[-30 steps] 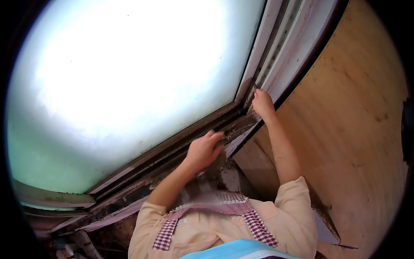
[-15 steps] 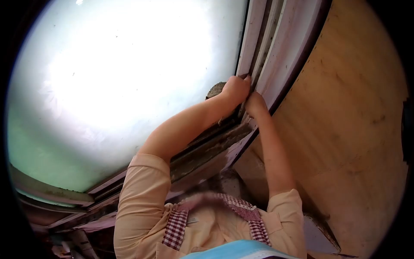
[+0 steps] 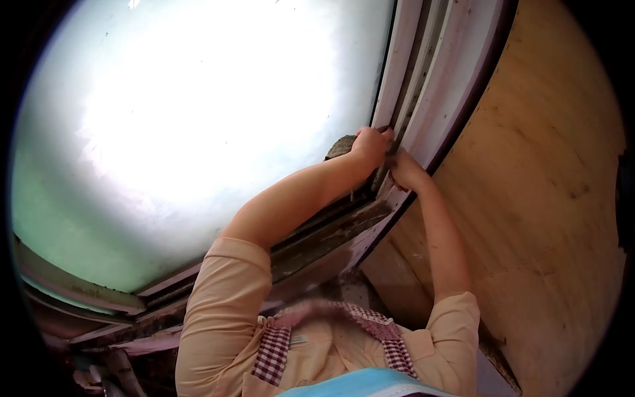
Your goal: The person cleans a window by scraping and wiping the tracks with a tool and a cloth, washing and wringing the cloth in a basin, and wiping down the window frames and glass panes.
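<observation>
the left hand (image 3: 370, 145) presses a grey rag (image 3: 340, 146), fingers closed on it, into the window frame (image 3: 423, 73) corner beside the glass pane (image 3: 198, 132). the right hand (image 3: 405, 171) touches the frame just beside, fingers curled.

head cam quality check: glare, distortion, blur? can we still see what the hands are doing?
Head view: the window pane is blown out to white, with no detail behind it; fisheye bends the frame and the plywood wall and leaves black corners. The left hand and right hand are fairly sharp at the frame's corner, but what the fingers hold cannot be told. The track below lies in shadow.
</observation>
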`<state>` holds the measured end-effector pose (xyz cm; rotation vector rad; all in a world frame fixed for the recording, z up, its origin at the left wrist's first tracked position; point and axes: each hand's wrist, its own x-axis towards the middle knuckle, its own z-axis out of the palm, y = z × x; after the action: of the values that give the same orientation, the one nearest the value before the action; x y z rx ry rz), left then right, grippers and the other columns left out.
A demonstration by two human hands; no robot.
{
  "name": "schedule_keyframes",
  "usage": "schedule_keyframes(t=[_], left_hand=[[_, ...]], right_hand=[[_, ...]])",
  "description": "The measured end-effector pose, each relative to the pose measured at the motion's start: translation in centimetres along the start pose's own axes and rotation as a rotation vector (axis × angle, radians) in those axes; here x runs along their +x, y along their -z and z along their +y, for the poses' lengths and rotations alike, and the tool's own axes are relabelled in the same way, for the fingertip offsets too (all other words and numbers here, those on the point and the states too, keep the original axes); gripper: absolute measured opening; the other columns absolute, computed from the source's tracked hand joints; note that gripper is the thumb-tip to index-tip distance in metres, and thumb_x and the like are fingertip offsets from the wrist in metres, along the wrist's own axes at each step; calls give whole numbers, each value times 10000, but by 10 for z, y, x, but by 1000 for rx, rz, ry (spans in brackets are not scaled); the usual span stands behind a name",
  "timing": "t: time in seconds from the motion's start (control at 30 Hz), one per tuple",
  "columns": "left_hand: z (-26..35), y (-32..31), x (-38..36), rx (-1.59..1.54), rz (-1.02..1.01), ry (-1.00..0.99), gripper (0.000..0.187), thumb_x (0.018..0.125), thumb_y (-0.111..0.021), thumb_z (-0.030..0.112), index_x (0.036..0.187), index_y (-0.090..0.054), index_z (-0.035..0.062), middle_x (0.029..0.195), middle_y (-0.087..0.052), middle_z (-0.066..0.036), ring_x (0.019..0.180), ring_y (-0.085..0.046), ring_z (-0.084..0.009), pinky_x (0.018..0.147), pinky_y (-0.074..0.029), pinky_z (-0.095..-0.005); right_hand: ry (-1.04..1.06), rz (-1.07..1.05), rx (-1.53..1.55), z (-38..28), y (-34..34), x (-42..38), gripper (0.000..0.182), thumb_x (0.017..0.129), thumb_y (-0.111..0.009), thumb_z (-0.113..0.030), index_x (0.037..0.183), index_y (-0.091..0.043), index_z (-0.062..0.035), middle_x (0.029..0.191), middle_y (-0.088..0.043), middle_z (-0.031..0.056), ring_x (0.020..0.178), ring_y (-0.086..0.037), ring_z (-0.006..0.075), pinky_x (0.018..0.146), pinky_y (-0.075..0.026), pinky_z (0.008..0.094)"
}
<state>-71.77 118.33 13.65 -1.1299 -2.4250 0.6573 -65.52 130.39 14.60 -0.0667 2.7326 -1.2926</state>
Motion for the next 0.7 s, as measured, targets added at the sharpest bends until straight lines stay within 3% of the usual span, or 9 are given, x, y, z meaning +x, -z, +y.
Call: schedule_keyframes(t=[0.1,0.2,0.27,0.33,0.4,0.6,0.7], left_hand=[[1,20,-7,76,-145,69,386,797,-577,193,1159,-556,62,1208,-481,-33,858,-654,-187,598,-521,-345],[5,12,-3,55,-70,129,370,792,-592,216,1135,-593,75,1254,-450,-14,858,-653,-177,598,-520,-331],[6,11,-3,83,-99,107,396,797,-588,216,1167,-578,74,1282,-435,-14,860,-652,-173,595,-519,-324],[6,14,-5,82,-141,86,412,803,-584,215,1190,-566,75,1304,-423,-14,862,-653,-172,592,-517,-321],[3,24,-7,52,-187,73,420,808,-577,213,1206,-558,77,1323,-413,-12,863,-653,-173,588,-516,-321],[4,10,-2,8,-180,66,351,827,-550,183,1162,-588,82,1338,-403,-7,826,-658,-177,579,-509,-307],[3,4,0,47,-105,59,329,835,-534,161,1148,-573,66,1253,-482,-23,817,-660,-186,572,-507,-323]], right_hand=[[-56,164,-306,24,-22,38,216,855,-374,-5,901,-574,64,561,-526,112,380,-494,212,350,-379,347],[-82,104,-80,5,-13,19,209,828,-364,19,864,-558,86,577,-539,143,412,-528,235,362,-389,367],[-34,73,-212,13,-12,29,190,823,-370,18,825,-554,65,568,-526,132,418,-516,226,364,-385,366],[-63,48,-151,16,-11,33,175,821,-376,16,791,-546,47,562,-512,117,422,-496,213,364,-376,358],[-171,34,96,2,-3,25,164,821,-384,11,761,-535,31,560,-497,98,424,-469,197,364,-362,343],[-148,-19,30,18,1,31,220,892,-417,-75,711,-515,4,573,-471,56,424,-418,147,375,-336,310],[-126,-137,68,34,13,37,254,918,-446,-136,714,-519,-4,573,-462,44,424,-407,138,387,-344,301]])
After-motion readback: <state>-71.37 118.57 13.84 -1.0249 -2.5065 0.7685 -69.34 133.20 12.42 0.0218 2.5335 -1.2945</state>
